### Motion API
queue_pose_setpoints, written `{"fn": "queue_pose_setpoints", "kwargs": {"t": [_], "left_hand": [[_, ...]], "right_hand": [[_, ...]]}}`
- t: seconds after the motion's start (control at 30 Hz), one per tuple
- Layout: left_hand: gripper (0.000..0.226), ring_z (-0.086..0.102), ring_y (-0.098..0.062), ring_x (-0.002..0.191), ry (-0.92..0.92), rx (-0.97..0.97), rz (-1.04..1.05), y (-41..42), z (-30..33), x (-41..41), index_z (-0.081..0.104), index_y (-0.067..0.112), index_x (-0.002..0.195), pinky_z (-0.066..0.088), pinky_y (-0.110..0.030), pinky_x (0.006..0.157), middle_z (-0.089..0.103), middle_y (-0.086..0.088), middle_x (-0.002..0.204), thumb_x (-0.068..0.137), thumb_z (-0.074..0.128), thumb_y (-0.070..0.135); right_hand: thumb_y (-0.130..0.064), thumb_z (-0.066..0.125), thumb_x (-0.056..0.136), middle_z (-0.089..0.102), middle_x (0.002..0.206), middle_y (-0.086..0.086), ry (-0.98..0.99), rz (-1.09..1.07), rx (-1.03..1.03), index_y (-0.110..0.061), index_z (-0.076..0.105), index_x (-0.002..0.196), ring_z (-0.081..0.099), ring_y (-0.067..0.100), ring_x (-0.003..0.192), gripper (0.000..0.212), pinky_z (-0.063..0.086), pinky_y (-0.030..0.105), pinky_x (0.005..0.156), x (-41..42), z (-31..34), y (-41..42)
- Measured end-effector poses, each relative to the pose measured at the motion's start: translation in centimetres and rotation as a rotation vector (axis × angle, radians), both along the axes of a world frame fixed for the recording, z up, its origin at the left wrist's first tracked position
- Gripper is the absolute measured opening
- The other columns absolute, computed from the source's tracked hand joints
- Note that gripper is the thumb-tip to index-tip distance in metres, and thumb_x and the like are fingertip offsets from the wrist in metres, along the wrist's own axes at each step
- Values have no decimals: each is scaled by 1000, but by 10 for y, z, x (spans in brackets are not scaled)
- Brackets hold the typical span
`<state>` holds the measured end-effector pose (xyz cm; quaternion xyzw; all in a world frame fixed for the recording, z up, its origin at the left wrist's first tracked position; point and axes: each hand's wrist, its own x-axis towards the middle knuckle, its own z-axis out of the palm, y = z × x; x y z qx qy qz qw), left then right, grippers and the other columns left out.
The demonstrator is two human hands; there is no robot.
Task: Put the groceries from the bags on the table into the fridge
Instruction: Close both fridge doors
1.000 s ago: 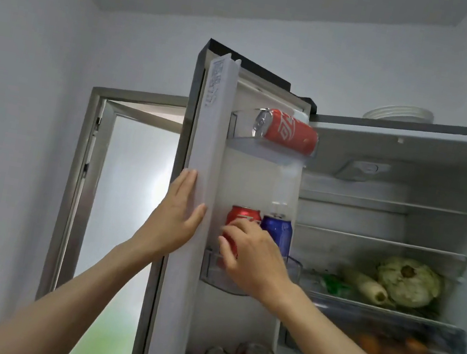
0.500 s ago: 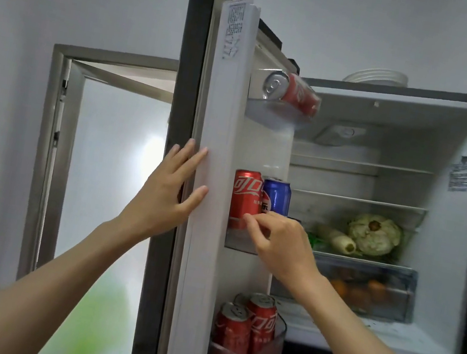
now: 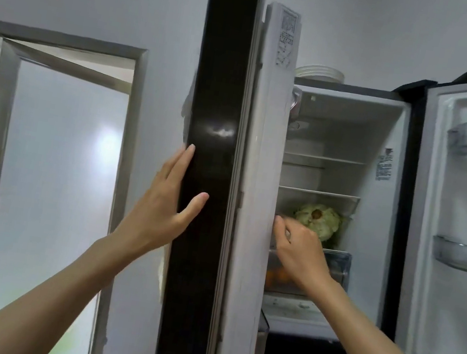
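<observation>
The fridge's left door (image 3: 208,172) stands edge-on before me, black outside and white on its inner rim (image 3: 259,181). My left hand (image 3: 168,206) lies flat on the black outer face, fingers straight and thumb spread across the edge. My right hand (image 3: 297,249) is just inside the door's inner rim at middle-shelf height, fingers curled, with nothing visible in them. The door's bins and cans are hidden behind the rim. Inside the fridge a pale green cabbage (image 3: 319,222) sits on a shelf, and orange fruit (image 3: 277,277) shows in the drawer below.
The right fridge door (image 3: 464,231) hangs wide open with bare bins. White plates (image 3: 320,72) are stacked on top of the fridge. A room doorway (image 3: 47,176) with a frosted door opens at the left. The upper glass shelves (image 3: 319,192) hold nothing.
The view swung left of the left door, so its cans are now out of sight. My left hand slid from the white inner rim to the black outer face. My right hand left the cans.
</observation>
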<state>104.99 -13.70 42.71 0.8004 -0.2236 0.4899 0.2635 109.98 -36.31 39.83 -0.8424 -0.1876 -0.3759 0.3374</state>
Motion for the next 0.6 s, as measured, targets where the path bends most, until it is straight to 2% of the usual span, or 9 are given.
{"fn": "queue_pose_setpoints", "kwargs": {"t": [0.03, 0.1, 0.13, 0.2, 0.27, 0.37, 0.5, 0.6], "left_hand": [[74, 14, -3, 139, -3, 9, -13, -10, 0, 2, 9, 29, 146, 22, -32, 113, 12, 9, 155, 87, 53, 43], [73, 13, 1, 135, -3, 21, -39, -30, 1, 8, 7, 34, 144, 20, -28, 108, 9, 17, 152, 84, 47, 48], [73, 12, 1, 135, 3, 26, -51, -40, 1, 12, 7, 35, 144, 20, -28, 107, 8, 19, 151, 84, 45, 49], [72, 10, 0, 137, 30, 39, -81, -60, 1, 23, 6, 35, 146, 17, -29, 108, 4, 21, 151, 86, 44, 48], [67, 4, 0, 139, 69, 60, -113, -78, 0, 34, 5, 35, 146, 11, -27, 110, -1, 22, 151, 92, 44, 43], [60, -5, 1, 140, 125, 127, -114, -101, -4, 49, 8, 35, 145, 4, -28, 112, -3, 24, 150, 95, 40, 37], [57, -8, -3, 142, 120, 195, -48, -113, -20, 75, 12, 30, 146, 3, -29, 114, -3, 19, 151, 97, 40, 33], [61, -9, -8, 143, 123, 181, -8, -108, -32, 100, 9, 28, 147, 1, -29, 115, -7, 17, 151, 96, 41, 36]], "right_hand": [[-30, 35, 98, 64, 92, 7, 21, 31, 61, -14, 62, 89, 59, 25, 87, 32, 48, 39, 78, 2, -2, -8], [-33, 37, 98, 61, 116, 8, 60, 51, 101, -13, 58, 115, 56, 22, 107, 34, 46, 38, 92, 6, -8, -22], [-36, 39, 97, 53, 132, 6, 83, 40, 87, -14, 48, 130, 49, 20, 120, 41, 41, 37, 101, 8, -11, -28], [-41, 42, 95, 34, 149, -2, 97, 39, 79, -22, 28, 144, 33, 14, 135, 55, 31, 36, 111, 10, -16, -36], [-43, 45, 93, 28, 152, -7, 76, 87, 110, -27, 22, 146, 30, 11, 137, 59, 30, 38, 112, 9, -18, -39], [-47, 47, 92, 25, 152, -10, 62, 128, 56, -30, 21, 146, 26, 8, 138, 63, 26, 29, 109, 11, -19, -41], [-61, 46, 86, 6, 157, -8, 147, 34, -48, -30, 6, 148, 13, 14, 143, 81, 24, 39, 112, 27, -22, -43], [-54, 45, 90, -3, 158, -6, 178, -32, -89, -27, -6, 149, 9, 15, 144, 82, 23, 39, 112, 46, -28, -49]]}}
